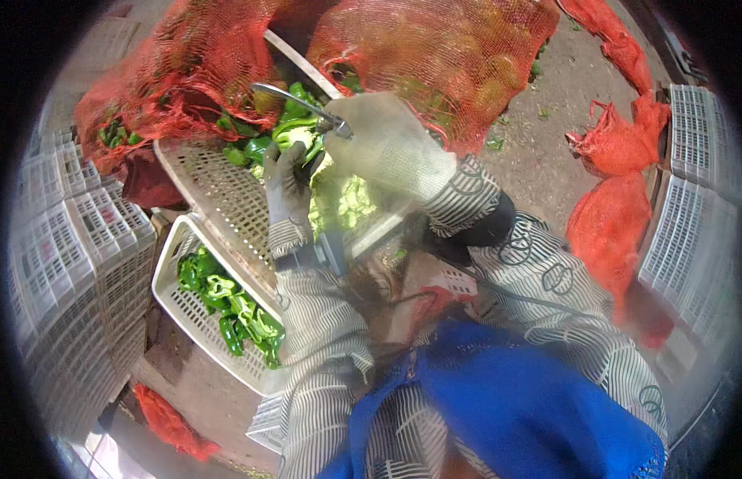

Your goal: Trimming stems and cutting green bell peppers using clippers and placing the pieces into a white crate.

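My right hand, in a pale knit glove, is closed around the handle of a knife with a curved blade. The blade reaches left above several green peppers. Just below the blade is a cut green pepper with its pale inside showing. My left hand, in a grey glove with dark fingers, is closed at this pepper's lower edge and seems to grip it; the fingertips are partly hidden. Pale green pepper cores lie in a heap beside my left hand, on the perforated crate.
Cut green peppers lie in a white plastic basket at lower left. Full red mesh sacks stand beyond the crate. Stacked white crates line the left side, more crates the right. Red mesh bags lie along the right.
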{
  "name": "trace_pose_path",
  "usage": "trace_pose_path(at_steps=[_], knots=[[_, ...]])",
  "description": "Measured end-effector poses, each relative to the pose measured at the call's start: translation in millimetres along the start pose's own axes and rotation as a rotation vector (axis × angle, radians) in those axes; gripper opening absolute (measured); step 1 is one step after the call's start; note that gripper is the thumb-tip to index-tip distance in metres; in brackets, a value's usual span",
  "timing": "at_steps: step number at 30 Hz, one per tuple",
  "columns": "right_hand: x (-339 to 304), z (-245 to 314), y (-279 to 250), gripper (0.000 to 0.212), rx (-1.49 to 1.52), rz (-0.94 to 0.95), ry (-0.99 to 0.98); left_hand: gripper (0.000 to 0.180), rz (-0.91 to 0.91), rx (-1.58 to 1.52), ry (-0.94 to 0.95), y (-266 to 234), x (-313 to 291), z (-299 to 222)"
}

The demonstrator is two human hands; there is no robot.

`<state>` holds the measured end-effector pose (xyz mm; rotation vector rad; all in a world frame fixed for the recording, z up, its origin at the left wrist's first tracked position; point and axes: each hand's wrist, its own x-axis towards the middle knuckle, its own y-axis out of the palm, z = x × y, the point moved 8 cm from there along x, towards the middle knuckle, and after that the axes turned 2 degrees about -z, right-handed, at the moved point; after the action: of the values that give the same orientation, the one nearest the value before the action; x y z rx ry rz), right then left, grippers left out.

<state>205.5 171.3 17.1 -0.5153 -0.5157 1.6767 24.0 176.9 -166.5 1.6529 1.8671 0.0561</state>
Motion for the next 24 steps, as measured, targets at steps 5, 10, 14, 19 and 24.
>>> trace_pose_path(at_steps=[5,10,14,19,24], knots=[[-16,41,21,0.026,0.150,-0.048,-0.171,0.033,-0.067,-0.119,0.201,29,-91,-84],[-29,68,31,0.034,0.376,0.157,-0.134,0.044,-0.137,0.435,0.532,53,-163,-130],[-43,86,86,0.043,0.444,0.256,-0.218,0.048,-0.220,0.704,0.613,34,-197,-140],[-46,86,96,0.043,0.493,0.428,-0.104,0.048,-0.212,0.096,0.456,35,-207,-123],[-54,87,123,0.034,0.405,0.576,-0.238,0.048,-0.113,-0.077,0.322,15,-207,-120]])
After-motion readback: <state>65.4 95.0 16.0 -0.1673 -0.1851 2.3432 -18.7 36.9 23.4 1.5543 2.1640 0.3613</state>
